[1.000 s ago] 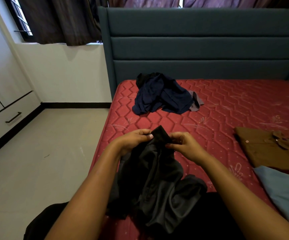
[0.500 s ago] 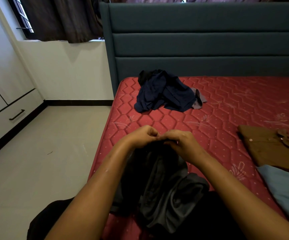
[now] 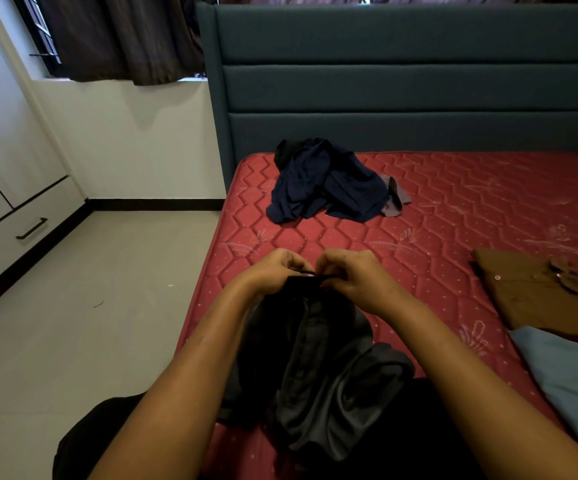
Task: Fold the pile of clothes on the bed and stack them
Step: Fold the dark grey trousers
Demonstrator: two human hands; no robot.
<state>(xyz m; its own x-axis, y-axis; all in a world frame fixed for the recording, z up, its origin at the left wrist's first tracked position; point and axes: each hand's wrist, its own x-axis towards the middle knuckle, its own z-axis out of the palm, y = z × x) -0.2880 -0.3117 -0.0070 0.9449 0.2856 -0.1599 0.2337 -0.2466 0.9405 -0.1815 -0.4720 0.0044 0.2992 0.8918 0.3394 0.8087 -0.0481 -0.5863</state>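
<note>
Your left hand [image 3: 273, 271] and right hand [image 3: 353, 278] sit at the centre of the frame, knuckles almost meeting. Each pinches the top edge of the black garment [image 3: 315, 358] between curled fingers and thumb. A second ago a flap of that cloth stood up between your hands. Now it is down, your hands have closed in on each other, and only a thin dark edge shows between your fingertips. You seem to be hunting for a hem or waistband, so the fold on this piece has likely not begun. The rest of the garment hangs bunched between your forearms toward the bottom of the frame, and that crumpled bulk is what you must shake out first. The red mattress [image 3: 453, 209] just above your hands looks like the place to lay it flat. In the upper centre, near the headboard [image 3: 401, 81], the navy heap [image 3: 322, 181] waits unfolded, with a grey piece [image 3: 396, 199] poking out at its right. At the right edge the brown shirt [image 3: 536, 292] lies flat, with the light blue garment [image 3: 574, 375] just below it. Both are well apart from your hands.
</note>
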